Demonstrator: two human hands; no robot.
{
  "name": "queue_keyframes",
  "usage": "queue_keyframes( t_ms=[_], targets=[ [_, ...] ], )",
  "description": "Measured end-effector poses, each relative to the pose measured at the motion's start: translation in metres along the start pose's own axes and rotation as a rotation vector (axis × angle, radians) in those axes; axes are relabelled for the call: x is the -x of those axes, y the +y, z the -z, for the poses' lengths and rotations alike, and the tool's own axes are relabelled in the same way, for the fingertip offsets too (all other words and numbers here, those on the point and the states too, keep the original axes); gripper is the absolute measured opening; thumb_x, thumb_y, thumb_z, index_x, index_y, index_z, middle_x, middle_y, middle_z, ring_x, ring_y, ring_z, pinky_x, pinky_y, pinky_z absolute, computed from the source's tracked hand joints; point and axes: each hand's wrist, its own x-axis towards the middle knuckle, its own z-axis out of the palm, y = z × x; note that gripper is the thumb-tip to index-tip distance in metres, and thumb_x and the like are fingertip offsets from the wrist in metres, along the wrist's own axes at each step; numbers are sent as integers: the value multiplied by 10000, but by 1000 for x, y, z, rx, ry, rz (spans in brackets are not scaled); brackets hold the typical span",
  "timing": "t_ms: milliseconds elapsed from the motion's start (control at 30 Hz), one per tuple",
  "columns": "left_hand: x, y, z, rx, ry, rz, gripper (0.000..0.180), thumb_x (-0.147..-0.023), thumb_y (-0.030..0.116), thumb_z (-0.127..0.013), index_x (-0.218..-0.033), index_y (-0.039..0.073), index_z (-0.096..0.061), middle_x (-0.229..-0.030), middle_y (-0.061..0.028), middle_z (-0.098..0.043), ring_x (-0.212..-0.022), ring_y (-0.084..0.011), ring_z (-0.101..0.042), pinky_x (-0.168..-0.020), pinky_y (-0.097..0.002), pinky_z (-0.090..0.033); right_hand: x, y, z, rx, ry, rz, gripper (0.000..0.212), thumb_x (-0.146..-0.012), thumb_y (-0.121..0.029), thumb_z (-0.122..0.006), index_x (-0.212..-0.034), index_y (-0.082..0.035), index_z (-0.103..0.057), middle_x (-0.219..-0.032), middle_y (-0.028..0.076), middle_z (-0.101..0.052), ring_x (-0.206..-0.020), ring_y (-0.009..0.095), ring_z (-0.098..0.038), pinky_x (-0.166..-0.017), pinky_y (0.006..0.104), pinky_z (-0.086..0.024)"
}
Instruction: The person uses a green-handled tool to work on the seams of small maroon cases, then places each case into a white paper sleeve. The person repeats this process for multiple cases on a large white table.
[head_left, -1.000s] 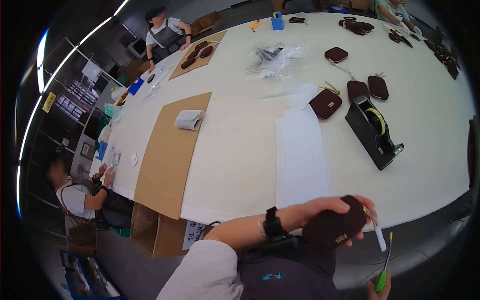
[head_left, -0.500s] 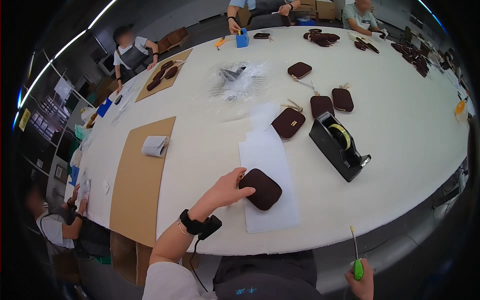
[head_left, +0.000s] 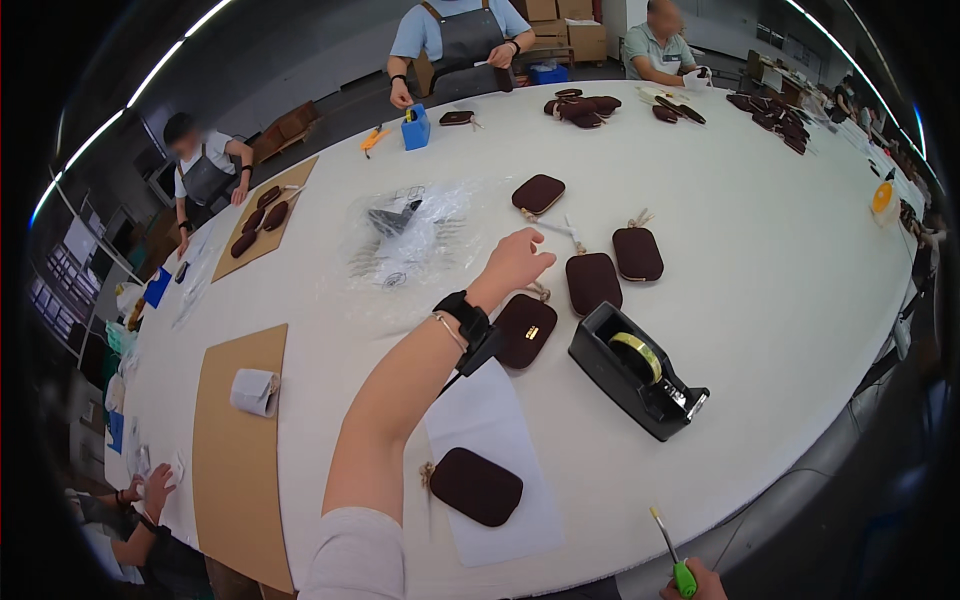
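At the lower middle of the frame, a dark brown pouch (head_left: 477, 487) lies on white paper (head_left: 480, 410), unwrapped. The left hand (head_left: 515, 265), empty with thumb and fingers apart, reaches above the centre, close to four more bare pouches (head_left: 593, 283). The right hand (head_left: 693, 582), at the lower right, is closed around a green-handled tool (head_left: 684, 578) with a thin metal neck. One white bundle (head_left: 252, 391) on the cardboard sheet (head_left: 235, 480) at the lower left looks finished; the five pouches near the person appear left to do, the one on paper seemingly furthest along. The pouches look zipped shut, so their contents cannot be told. A black dispenser (head_left: 615, 375) right of centre holds a roll of yellow tape (head_left: 637, 357); clear plastic (head_left: 430, 255) above centre lies around something dark, whether inside or beneath unclear.
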Motion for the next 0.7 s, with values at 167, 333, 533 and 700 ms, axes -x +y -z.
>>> queue_keyframes(
  t_ms=[167,333,533,700],
  targets=[
    [-100,-19,-32,-191,172,53,793,-752,405,-693,-1377,21,-391,-1279,-246,-478,-1206,-384,-468,-992,-450,-407,-19,-32,9,-98,-128,-96,221,-801,-136,-703,-939,-28,-567,-713,132,-581,-628,199,-515,-606,352,-461],
    [-152,-55,-47,-377,218,100,960,-726,494,-693,-1466,72,-252,-1393,-264,-352,-1292,-430,-353,-1020,-578,-319,-47,-48,20,-162,-284,-170,278,-756,-98,-715,-986,-31,-574,-791,152,-589,-677,223,-533,-661,347,-474],
    [-164,-83,-50,-298,239,-63,830,-702,422,-715,-1373,43,-408,-1208,-280,-518,-1123,-432,-507,-934,-500,-435,-63,-39,26,-115,-416,-221,237,-784,-128,-703,-950,-29,-566,-773,155,-597,-673,233,-542,-641,359,-465],
    [-97,-67,11,1147,-251,137,609,-910,419,-581,-1367,40,-445,-1251,-125,-567,-1111,-255,-574,-887,-425,-484,-49,-21,19,-139,-308,-42,229,-810,-148,-667,-968,-38,-544,-833,170,-553,-775,283,-536,-719,383,-440]
  ],
)
